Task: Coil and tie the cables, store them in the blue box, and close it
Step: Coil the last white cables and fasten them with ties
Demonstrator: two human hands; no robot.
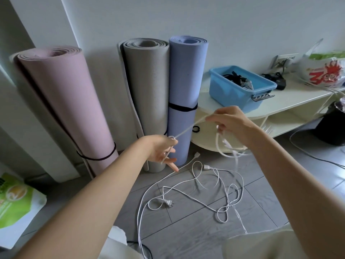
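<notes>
A white cable [188, 128] runs taut between my two hands above the floor. My left hand [162, 151] holds one end of that stretch, the cord passing through its fingers. My right hand [230, 122] pinches the other end and also holds several hanging loops of the same cable [226, 148]. More white cables [201, 195] with plugs lie tangled on the grey tile floor below. The blue box [240, 88] stands open on a low cream shelf at the right, with dark cables [237, 79] inside. No lid is in view.
Three rolled mats lean on the wall: pink [63, 109], grey [147, 101], blue-violet [184, 98]. A plastic bag [324, 70] and a black adapter [278, 81] lie on the shelf [291, 98]. A green bag [16, 206] sits at the left, a dark bin [332, 126] at the right.
</notes>
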